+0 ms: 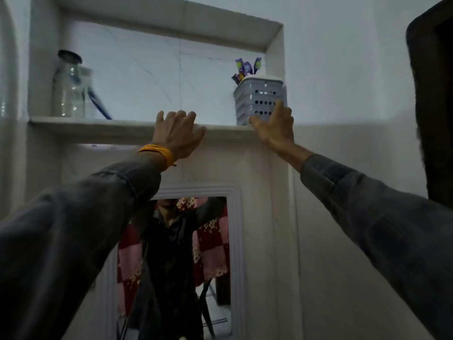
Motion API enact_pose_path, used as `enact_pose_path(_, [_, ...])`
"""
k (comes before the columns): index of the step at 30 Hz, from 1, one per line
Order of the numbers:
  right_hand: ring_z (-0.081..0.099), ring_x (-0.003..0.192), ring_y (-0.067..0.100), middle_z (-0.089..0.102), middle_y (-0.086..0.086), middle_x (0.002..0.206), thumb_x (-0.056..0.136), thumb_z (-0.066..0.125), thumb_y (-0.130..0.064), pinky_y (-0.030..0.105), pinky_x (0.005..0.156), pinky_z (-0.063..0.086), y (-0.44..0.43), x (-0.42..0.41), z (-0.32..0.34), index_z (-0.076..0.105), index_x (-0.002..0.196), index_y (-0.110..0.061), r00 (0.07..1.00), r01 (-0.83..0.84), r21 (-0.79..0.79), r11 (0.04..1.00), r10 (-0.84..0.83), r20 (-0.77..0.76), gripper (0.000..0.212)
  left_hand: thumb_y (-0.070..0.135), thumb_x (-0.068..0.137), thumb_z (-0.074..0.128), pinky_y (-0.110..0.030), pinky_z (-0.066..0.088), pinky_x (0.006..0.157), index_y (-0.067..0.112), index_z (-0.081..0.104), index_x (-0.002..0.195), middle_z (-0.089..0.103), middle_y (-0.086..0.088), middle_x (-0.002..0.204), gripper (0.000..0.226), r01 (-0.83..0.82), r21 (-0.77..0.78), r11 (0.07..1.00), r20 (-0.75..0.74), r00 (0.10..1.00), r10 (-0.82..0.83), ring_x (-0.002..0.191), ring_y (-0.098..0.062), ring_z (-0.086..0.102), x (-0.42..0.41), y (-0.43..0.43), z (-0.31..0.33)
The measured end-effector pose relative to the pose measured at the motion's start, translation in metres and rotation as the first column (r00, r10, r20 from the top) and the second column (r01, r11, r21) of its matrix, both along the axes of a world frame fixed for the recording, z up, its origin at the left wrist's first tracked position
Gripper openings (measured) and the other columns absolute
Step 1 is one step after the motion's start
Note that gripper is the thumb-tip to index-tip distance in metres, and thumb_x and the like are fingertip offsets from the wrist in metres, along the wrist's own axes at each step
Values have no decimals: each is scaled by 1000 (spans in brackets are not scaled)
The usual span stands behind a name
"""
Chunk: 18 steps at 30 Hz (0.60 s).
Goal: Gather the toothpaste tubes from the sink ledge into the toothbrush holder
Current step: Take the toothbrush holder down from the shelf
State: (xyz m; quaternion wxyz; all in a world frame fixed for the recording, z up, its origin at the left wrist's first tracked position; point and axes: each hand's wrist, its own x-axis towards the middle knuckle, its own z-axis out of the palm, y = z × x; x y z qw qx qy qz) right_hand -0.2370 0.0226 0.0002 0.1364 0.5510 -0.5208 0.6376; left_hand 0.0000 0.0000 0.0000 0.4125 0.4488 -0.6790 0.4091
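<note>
Both arms reach up to a recessed wall niche, and the toothbrush holder serves as the landmark here. It is a grey perforated plastic basket, upright, standing on the niche shelf at its far right end, just beside the niche's right wall. Purple-and-white toothpaste tubes stick up out of its top at the left corner, tilted a little, with something white filling the top to their right; the blur keeps me from counting the tubes.

The right hand is against the holder's front lower right. Its fingers are spread and relaxed: the index finger lies up the holder's right front face, the thumb points left along the shelf edge below the holder's base. It touches the holder but does not wrap around it, so the hand is released, not grasping.

The left hand is well to the left of the holder, palm flat over the front lip of the shelf, fingers splayed over the edge, holding nothing. An orange thread band circles that wrist above a dark grey sleeve.

At the far end of the shelf from the holder stands a clear glass jar with a dark lid, with a blue-handled item leaning beside it. Below the shelf, down and left of the holder, hangs a white-framed mirror.
</note>
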Motion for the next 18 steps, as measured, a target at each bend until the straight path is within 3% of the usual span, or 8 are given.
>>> enact_pose_path(4, [45,138,38,43,18,150,82,74,-60,52,111,48,-19,-3,23,35,152,-12,999,24,61,998,-26,28,94,56,100,19,-49,37,96,16,57,95,68,-16,104,56,-108,194,975,46,994,101,87,-32,58,-8,-14,19])
enact_pose_path(6, [51,134,38,48,16,147,70,74,-67,53,109,50,-33,-2,26,30,153,-13,998,15,67,998,-19,56,109,63,98,15,-48,36,95,19,55,87,68,-13,100,61,-107,217,970,53,994,98,85,-30,55,-9,-22,23])
enact_pose_path(14, [60,123,32,57,8,136,66,84,-61,46,95,58,-48,-3,29,39,143,-12,992,77,-40,996,-72,105,101,68,96,12,-50,31,101,22,62,105,69,-11,112,68,-165,214,963,90,985,149,102,-32,60,-10,-27,25])
enact_pose_path(18, [59,126,32,54,11,142,70,84,-60,40,93,53,-30,-7,32,36,148,-12,991,61,-20,998,-58,124,104,67,96,12,-50,30,102,22,61,112,68,-9,117,69,-178,252,951,77,983,164,107,-32,59,-11,-22,26])
